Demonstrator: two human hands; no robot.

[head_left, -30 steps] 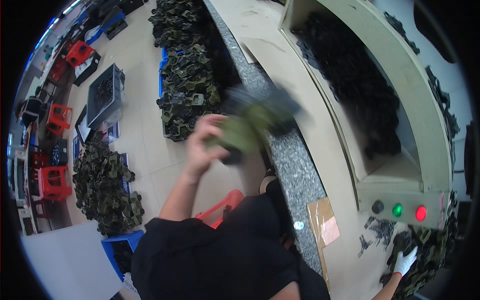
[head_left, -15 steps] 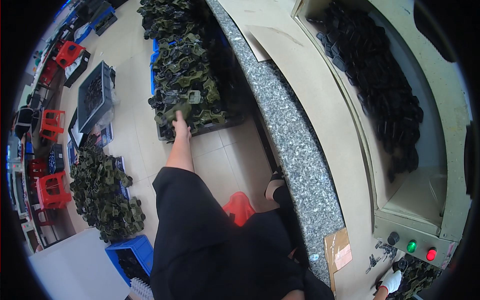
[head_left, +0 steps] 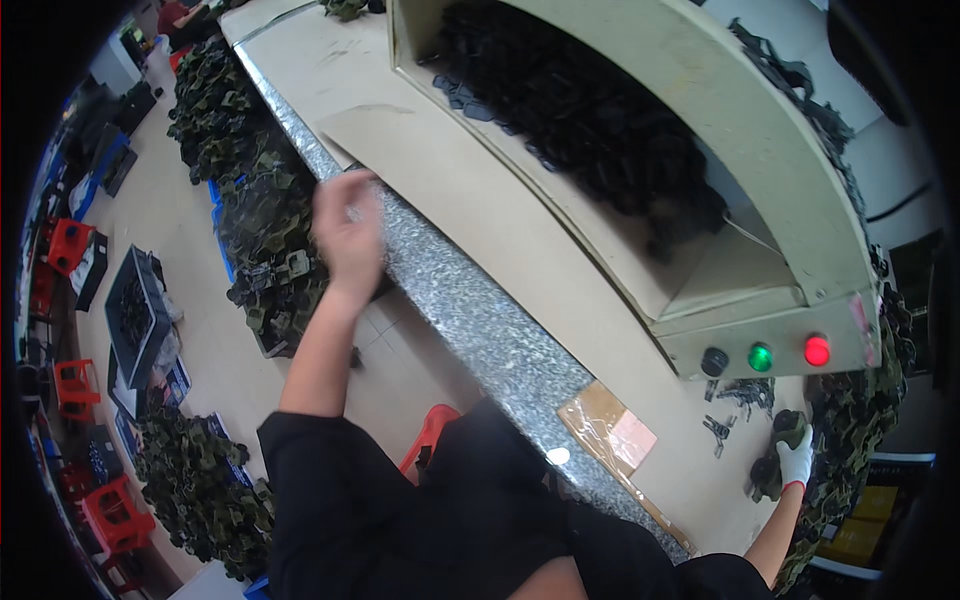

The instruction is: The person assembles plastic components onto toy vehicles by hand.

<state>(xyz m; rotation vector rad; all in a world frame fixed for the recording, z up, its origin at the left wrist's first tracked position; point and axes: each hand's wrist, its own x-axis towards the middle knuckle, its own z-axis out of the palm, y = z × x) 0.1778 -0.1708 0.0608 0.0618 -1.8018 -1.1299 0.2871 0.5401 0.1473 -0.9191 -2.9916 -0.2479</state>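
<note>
My left hand (head_left: 345,240), bare and somewhat blurred, is raised over the inner edge of the granite-edged bench (head_left: 470,315). Its fingers are loosely curved with a gap at the thumb, and nothing shows in them. At the lower right, my right hand (head_left: 797,460) wears a white glove with a red cuff. It grips a dark green toy car (head_left: 789,430) with black wheels, low over the bench top. Small dark plastic parts (head_left: 716,432) lie just left of it. Beyond the glove rises a heap of green toy cars (head_left: 860,415).
A cream metal housing (head_left: 640,320) with a knob and green and red buttons holds many black parts (head_left: 590,120). Crates piled with green toy cars (head_left: 265,215) stand on the floor left of the bench. Taped cardboard (head_left: 590,425) lies on the bench edge. Red stools (head_left: 115,515) stand farther left.
My left hand has come up from the toy cars in the floor crate to the bench edge, empty. The view has swung right, showing more of my right hand and its toy car.
</note>
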